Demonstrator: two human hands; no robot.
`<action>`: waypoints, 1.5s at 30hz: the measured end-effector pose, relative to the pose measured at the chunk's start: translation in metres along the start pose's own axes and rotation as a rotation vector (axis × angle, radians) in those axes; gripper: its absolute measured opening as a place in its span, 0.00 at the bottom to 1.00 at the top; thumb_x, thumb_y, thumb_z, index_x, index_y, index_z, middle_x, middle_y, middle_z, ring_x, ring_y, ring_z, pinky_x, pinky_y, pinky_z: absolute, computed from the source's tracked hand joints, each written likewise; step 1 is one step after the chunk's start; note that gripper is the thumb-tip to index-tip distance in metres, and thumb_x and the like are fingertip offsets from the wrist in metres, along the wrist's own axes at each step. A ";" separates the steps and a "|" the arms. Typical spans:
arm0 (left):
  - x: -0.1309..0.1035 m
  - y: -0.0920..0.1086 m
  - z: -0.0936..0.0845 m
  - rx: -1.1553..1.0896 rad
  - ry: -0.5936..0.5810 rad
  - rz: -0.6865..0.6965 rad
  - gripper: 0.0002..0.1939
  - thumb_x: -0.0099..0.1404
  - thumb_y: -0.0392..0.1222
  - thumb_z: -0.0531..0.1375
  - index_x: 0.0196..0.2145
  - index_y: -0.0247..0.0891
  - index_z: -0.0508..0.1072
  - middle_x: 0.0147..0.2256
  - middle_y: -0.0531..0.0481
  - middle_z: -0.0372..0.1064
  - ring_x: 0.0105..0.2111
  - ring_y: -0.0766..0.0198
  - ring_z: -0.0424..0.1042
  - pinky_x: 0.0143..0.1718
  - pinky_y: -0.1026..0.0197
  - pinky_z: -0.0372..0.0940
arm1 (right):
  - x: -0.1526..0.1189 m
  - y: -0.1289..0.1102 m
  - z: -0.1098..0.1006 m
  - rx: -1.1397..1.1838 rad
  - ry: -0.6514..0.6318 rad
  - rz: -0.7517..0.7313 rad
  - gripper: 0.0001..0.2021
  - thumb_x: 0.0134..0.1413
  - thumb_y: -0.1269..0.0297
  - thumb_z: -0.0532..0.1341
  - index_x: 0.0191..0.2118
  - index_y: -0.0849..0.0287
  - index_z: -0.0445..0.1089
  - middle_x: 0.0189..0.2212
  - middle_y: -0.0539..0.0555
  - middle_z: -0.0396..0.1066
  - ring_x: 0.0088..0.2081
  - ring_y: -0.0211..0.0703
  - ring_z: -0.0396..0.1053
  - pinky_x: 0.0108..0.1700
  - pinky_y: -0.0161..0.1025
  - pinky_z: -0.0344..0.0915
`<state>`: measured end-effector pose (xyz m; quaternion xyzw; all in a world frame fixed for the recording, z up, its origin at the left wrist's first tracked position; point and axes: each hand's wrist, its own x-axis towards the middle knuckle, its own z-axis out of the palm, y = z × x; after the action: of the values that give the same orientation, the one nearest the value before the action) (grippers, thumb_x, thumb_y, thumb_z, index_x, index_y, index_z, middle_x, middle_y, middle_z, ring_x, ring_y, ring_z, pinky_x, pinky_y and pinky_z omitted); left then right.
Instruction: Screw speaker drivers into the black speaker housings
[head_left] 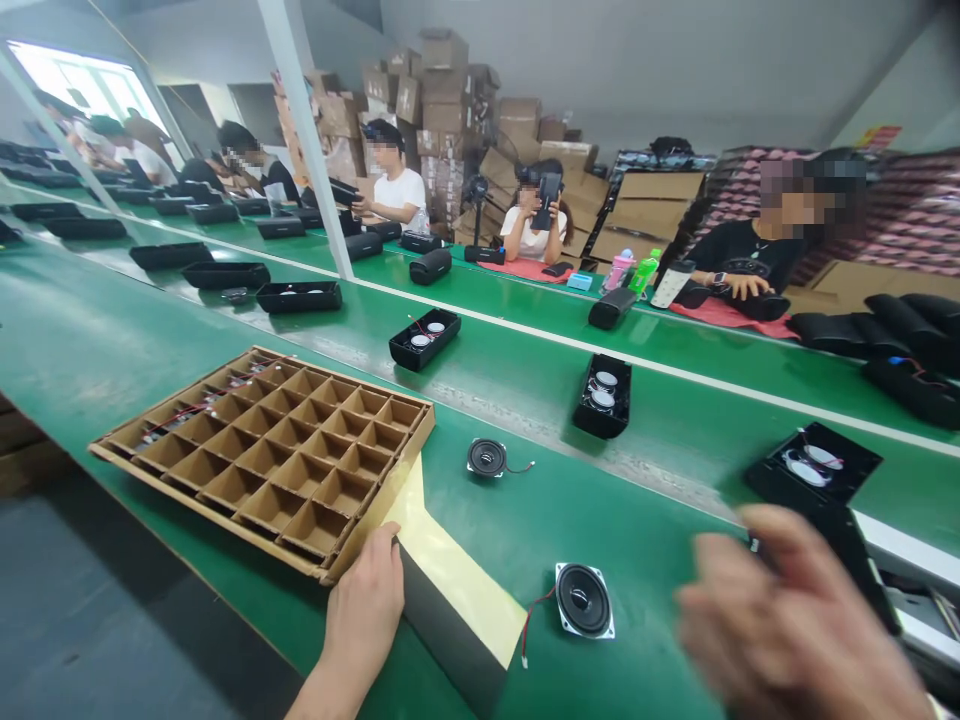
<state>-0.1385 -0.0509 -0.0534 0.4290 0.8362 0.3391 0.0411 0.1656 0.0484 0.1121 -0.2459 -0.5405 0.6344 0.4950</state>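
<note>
My left hand (369, 598) rests open and flat against the near corner of the cardboard divider tray (270, 455) on the green worktop (90, 350), while my blurred right hand (787, 620), fingers spread and gripping nothing, hovers just right of the square speaker (584, 600).

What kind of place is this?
Probably a factory line that puts speakers together: a long green belt carries black speaker cases, loose speaker parts lie near the hands, and boxes are stacked behind.
</note>
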 end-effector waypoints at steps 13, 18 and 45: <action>-0.028 -0.011 -0.067 0.348 0.151 0.234 0.17 0.76 0.47 0.53 0.54 0.43 0.76 0.59 0.39 0.75 0.60 0.44 0.72 0.53 0.48 0.69 | 0.008 0.172 0.130 -1.498 -0.775 0.118 0.24 0.64 0.66 0.64 0.65 0.51 0.70 0.55 0.71 0.71 0.45 0.66 0.79 0.38 0.55 0.79; 0.003 -0.028 -0.080 0.526 0.127 0.294 0.14 0.73 0.47 0.56 0.45 0.41 0.79 0.52 0.39 0.80 0.60 0.39 0.69 0.56 0.38 0.61 | 0.025 0.175 0.130 -1.556 -0.777 0.082 0.26 0.65 0.65 0.64 0.67 0.49 0.67 0.57 0.69 0.70 0.46 0.62 0.78 0.41 0.52 0.79; 0.020 0.100 0.000 -0.120 -0.555 0.488 0.19 0.75 0.47 0.52 0.56 0.43 0.76 0.58 0.43 0.76 0.58 0.52 0.76 0.60 0.50 0.71 | -0.024 0.065 -0.005 0.022 -0.189 0.401 0.14 0.67 0.51 0.66 0.42 0.59 0.75 0.31 0.50 0.69 0.30 0.35 0.69 0.39 0.34 0.67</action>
<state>-0.0824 0.0042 0.0116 0.6882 0.6450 0.2580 0.2093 0.1558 0.0337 0.0451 -0.2824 -0.5178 0.7462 0.3087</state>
